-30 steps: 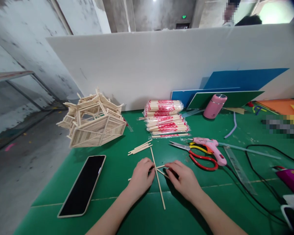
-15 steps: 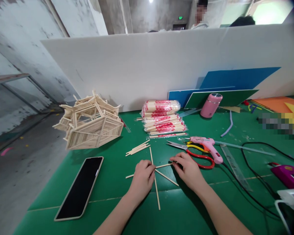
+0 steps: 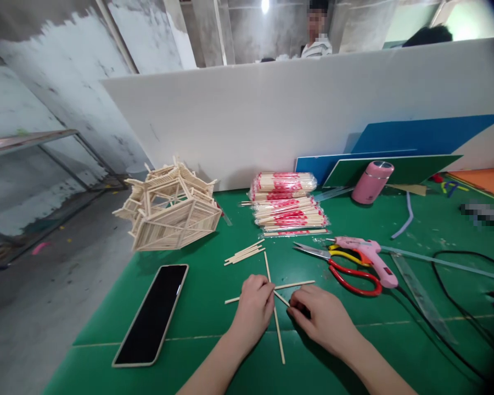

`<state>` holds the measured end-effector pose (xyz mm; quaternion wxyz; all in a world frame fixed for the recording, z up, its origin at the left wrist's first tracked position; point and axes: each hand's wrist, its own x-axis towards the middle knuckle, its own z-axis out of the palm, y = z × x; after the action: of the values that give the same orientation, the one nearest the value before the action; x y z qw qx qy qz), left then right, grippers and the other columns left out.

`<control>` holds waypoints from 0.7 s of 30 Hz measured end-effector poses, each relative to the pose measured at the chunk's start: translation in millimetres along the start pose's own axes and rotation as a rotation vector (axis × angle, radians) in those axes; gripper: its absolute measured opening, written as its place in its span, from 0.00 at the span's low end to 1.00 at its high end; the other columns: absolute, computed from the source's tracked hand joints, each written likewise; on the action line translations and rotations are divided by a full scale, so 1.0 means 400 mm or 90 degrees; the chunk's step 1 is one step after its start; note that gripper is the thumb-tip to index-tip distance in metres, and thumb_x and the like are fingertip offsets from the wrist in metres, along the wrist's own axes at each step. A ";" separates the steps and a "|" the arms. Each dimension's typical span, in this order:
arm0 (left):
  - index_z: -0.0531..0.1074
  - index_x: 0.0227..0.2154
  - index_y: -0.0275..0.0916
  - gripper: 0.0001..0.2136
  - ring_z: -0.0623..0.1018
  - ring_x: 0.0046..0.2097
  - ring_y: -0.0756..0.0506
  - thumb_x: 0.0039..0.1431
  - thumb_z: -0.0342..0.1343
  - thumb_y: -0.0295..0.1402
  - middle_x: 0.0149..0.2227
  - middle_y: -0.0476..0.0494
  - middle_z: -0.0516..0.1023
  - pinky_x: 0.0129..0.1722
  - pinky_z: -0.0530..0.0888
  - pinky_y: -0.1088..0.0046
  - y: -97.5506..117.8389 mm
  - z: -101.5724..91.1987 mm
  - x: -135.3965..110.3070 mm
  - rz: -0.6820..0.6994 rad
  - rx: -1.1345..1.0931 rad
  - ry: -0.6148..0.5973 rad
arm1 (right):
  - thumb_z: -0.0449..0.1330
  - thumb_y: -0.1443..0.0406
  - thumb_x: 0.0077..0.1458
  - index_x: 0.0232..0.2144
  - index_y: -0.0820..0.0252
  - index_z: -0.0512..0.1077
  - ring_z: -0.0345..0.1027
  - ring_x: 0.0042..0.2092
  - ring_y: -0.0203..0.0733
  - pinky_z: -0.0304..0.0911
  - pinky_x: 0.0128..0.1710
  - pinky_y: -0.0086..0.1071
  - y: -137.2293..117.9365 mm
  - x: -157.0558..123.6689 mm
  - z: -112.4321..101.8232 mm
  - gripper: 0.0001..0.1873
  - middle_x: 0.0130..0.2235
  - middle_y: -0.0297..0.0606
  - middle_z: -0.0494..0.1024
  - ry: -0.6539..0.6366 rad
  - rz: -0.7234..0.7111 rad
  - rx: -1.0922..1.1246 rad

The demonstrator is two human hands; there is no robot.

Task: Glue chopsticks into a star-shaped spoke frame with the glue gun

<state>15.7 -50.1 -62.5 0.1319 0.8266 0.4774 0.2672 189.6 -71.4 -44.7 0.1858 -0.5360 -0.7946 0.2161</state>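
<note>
My left hand (image 3: 253,307) rests on the green table (image 3: 197,307) with its fingers curled, pressing down where several thin wooden sticks (image 3: 271,299) cross in a star shape. My right hand (image 3: 321,318) is just to the right, fingers pinched on the end of the short diagonal stick (image 3: 281,298). One long stick (image 3: 279,340) runs toward me between both hands.
A phone (image 3: 152,314) lies at the left, a stick-built model (image 3: 173,211) behind it. Loose sticks (image 3: 243,253), wrapped chopstick packs (image 3: 286,208), scissors (image 3: 346,269), a pink glue gun (image 3: 368,252), a ruler (image 3: 422,296), black cables (image 3: 448,323) and a pink bottle (image 3: 370,182) fill the right. A person stands beyond the white divider (image 3: 271,109).
My right hand has come back from the horizontal stick's far end to the short diagonal stick near the crossing. The left hand stays on the crossing. The camera view shifted slightly.
</note>
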 end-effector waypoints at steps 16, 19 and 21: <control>0.71 0.30 0.33 0.10 0.66 0.34 0.46 0.53 0.43 0.24 0.30 0.40 0.69 0.32 0.67 0.69 0.010 0.006 -0.003 0.004 -0.036 0.000 | 0.50 0.67 0.50 0.23 0.58 0.66 0.60 0.28 0.36 0.48 0.27 0.27 -0.009 0.001 0.020 0.07 0.24 0.33 0.69 -0.003 -0.001 -0.056; 0.70 0.30 0.33 0.10 0.65 0.34 0.45 0.53 0.43 0.24 0.31 0.40 0.68 0.33 0.67 0.68 0.017 0.005 -0.008 0.002 -0.044 -0.016 | 0.50 0.67 0.49 0.22 0.58 0.65 0.60 0.28 0.36 0.48 0.27 0.27 -0.007 -0.003 0.015 0.07 0.24 0.33 0.69 -0.011 0.008 -0.058; 0.70 0.30 0.33 0.10 0.65 0.35 0.45 0.54 0.43 0.24 0.31 0.40 0.68 0.33 0.67 0.68 0.021 0.005 -0.012 0.004 -0.047 -0.026 | 0.50 0.67 0.49 0.22 0.59 0.66 0.60 0.28 0.36 0.48 0.27 0.27 -0.006 -0.004 0.011 0.07 0.24 0.34 0.69 -0.018 0.010 -0.058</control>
<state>20.8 -58.4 -61.6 0.1715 0.8278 0.4621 0.2679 186.2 -74.3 -47.2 0.1480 -0.5470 -0.8021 0.1886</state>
